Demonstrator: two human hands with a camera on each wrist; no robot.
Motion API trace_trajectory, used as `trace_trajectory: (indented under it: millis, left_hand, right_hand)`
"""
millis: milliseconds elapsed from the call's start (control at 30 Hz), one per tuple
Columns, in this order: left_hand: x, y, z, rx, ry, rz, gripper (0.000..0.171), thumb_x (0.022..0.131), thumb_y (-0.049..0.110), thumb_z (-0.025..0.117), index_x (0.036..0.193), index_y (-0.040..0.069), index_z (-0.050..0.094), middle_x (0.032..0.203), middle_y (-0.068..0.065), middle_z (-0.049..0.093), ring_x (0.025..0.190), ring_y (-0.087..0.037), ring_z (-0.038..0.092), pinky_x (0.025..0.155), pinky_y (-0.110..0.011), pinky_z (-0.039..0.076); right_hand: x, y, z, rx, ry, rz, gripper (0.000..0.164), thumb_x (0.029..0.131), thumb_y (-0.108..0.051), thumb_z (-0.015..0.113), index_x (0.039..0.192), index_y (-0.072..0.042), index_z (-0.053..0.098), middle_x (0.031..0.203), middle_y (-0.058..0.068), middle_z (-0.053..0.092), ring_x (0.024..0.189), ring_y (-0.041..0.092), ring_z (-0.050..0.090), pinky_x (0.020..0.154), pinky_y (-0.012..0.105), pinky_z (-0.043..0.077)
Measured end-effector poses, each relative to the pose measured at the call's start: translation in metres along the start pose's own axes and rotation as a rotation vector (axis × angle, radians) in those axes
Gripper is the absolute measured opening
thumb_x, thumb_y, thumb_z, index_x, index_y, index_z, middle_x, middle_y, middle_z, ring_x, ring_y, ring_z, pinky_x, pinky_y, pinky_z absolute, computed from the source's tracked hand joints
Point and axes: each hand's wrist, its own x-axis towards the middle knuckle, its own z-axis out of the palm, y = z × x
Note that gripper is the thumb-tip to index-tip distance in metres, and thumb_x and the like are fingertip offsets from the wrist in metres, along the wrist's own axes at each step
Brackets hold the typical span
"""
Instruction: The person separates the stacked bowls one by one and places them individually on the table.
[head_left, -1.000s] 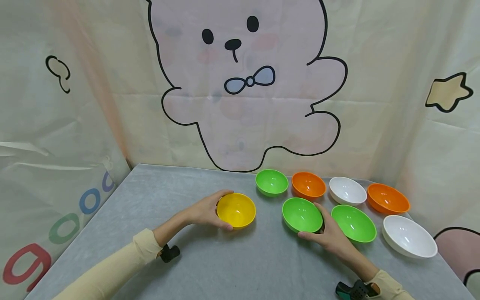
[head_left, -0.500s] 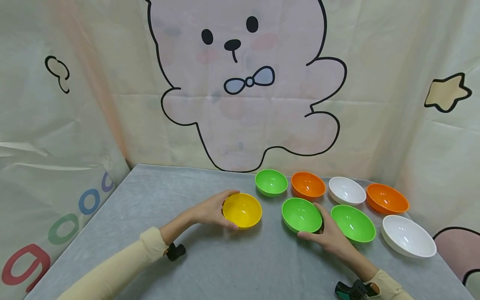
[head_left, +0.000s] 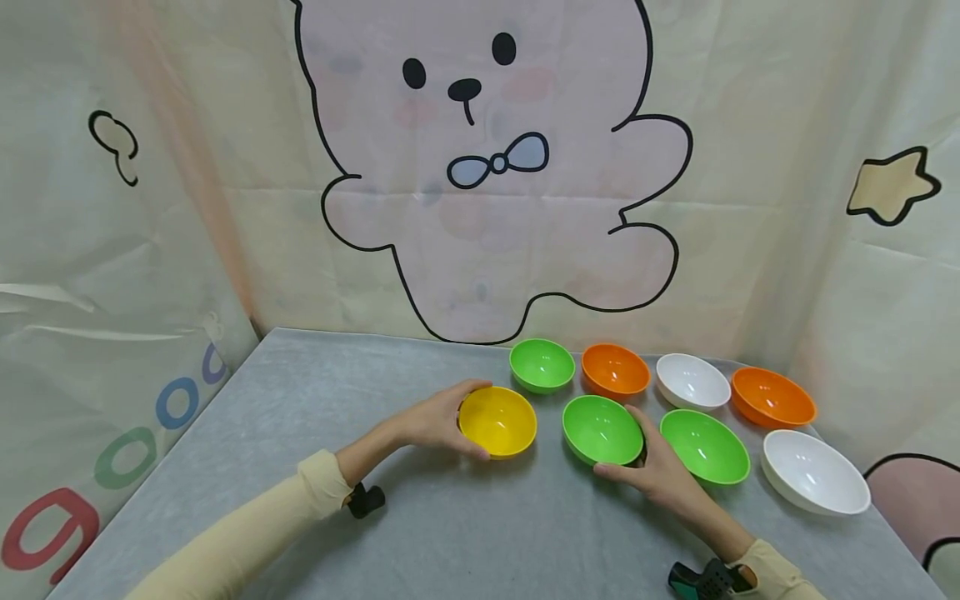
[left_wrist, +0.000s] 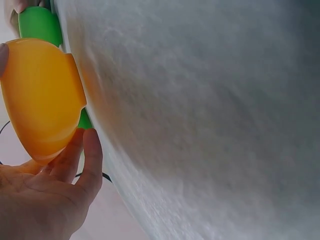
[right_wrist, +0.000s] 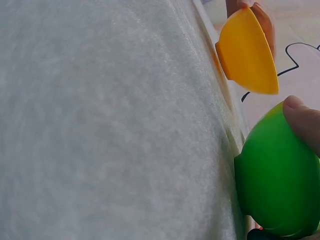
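Note:
My left hand [head_left: 444, 422] grips a yellow bowl [head_left: 498, 423] by its left side, thumb at the near side and fingers round the far side. In the left wrist view the yellow bowl [left_wrist: 42, 95] is upright, its foot close to the cloth. My right hand [head_left: 658, 464] holds a green bowl [head_left: 603, 430] from its right side, with the thumb along the near rim. That green bowl [right_wrist: 280, 175] sits low at the cloth in the right wrist view, with the yellow bowl [right_wrist: 247, 52] beyond it. A narrow gap separates the two bowls.
Behind stand a small green bowl [head_left: 542, 366], an orange bowl [head_left: 616, 372], a white bowl [head_left: 693, 382] and a larger orange bowl [head_left: 773, 397]. Right of my right hand are another green bowl [head_left: 705, 447] and a large white bowl [head_left: 815, 472]. Grey cloth [head_left: 337, 375] covers the table; a printed curtain [head_left: 480, 250] hangs behind.
My left hand has moved the yellow bowl steadily to the right, toward the green bowl. The right hand and its green bowl have stayed in place.

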Motion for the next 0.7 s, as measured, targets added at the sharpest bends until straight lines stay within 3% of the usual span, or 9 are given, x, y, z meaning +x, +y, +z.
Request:
trace_trajectory:
  millis: [700]
  left_hand:
    - [0.020,0.017,0.015,0.013,0.001,0.005,0.104,0.074,0.039,0.092,0.155,0.008,0.035,0.147,-0.006,0.047,0.126,-0.019,0.049,0.107,-0.037,0.041]
  right_hand:
    - [0.000,0.001,0.000,-0.012,0.005,0.006,0.112,0.081,-0.033,0.089,0.158,0.000,0.015,0.153,0.028,0.032,0.136,0.044,0.035,0.111,0.066,0.024]
